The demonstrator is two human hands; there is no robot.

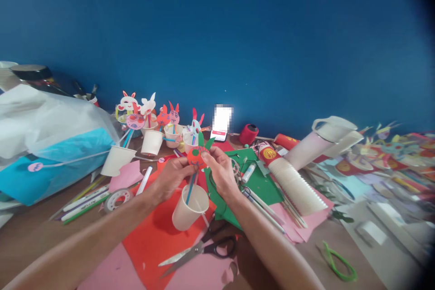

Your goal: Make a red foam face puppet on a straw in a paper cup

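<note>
An orange paper cutout face with green pointed ears or leaves sits at the top of a blue straw. That straw reaches down into a white paper cup, which leans slightly on red paper. My left hand pinches the cutout at its left lower edge. On the other side, my right hand grips its right edge between thumb and fingers. Below the cup lie black-handled scissors with their blades a little apart.
Several cups with paper animal faces, one a pink face, stand at the back left. Markers and a tape roll lie left. Right are green paper, stacked cups and a green pipe cleaner. A lit phone leans at the wall.
</note>
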